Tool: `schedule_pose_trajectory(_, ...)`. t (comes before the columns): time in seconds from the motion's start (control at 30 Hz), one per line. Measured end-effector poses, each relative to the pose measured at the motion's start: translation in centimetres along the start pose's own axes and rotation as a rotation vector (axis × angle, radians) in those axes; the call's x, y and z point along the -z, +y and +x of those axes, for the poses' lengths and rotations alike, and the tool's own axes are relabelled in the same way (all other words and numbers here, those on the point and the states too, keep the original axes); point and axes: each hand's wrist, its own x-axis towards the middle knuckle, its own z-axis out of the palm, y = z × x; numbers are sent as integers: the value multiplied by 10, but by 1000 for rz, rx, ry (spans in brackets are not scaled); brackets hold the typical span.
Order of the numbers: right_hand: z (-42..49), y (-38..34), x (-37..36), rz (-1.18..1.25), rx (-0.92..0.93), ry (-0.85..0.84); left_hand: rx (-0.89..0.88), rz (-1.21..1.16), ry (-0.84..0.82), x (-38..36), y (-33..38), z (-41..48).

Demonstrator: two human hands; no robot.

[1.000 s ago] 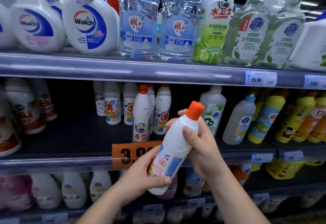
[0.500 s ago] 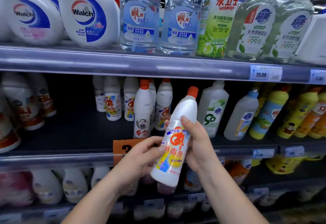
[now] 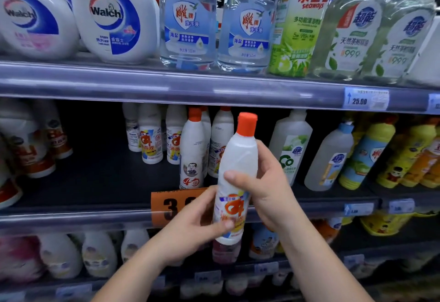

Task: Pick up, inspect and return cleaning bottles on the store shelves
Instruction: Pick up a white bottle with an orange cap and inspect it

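A: Where was the bottle [image 3: 240, 156]?
B: Upright before the middle shelf [image 3: 95, 178]; left hand [image 3: 195, 228] gripped its lower label, right hand [image 3: 264, 187] its waist.
A: The risk?
B: Likely a slip on return, toppling the crowded row [image 3: 194, 151] behind.

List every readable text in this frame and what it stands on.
"Walch": white jug
"seaways": green bottle
"洗手液": blue bottle
"999": clear bottle
"25.00": price tag
"3": orange sign, rest hidden behind left hand
Blurred: label on held bottle
Too small: lower tags
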Motion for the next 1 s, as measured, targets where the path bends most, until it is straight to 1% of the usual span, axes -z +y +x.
schedule_pose_trajectory(0.07,-3,3,0,-75,25,-58,-34,76,27,0,-4,5)
schedule_pose_trajectory(0.17,-7,3,1,-67,12,-119,-56,68,36,3,-16,11)
schedule_pose_trajectory(0.23,-9,2,2,-54,5,-153,-68,82,102,8,-22,16)
schedule_pose_trajectory(0.3,-12,0,3,-69,18,-177,-40,68,150,12,-25,22)
schedule_pose_trajectory(0.4,-13,-6,4,-97,53,-200,-34,53,155,15,-26,29)
schedule_pose_trajectory(0.53,-11,-12,4,-109,80,-185,-70,81,148,14,-24,37)
schedule_pose_trajectory(0.63,-10,-11,9,-63,66,-185,-74,97,145,13,-20,35)
schedule_pose_trajectory(0.7,-10,-8,15,9,43,-196,-104,198,143,10,-12,29)
schedule_pose_trajectory(0.77,-12,0,18,61,-14,-140,-121,412,179,0,-5,23)
schedule_pose_trajectory(0.87,-14,18,16,98,-148,97,-50,721,408,-22,8,15)
schedule_pose_trajectory(0.93,-14,30,17,215,-220,217,-4,861,492,-32,11,14)
schedule_pose_trajectory(1.0,-14,34,17,318,-267,245,24,936,511,-36,11,15)
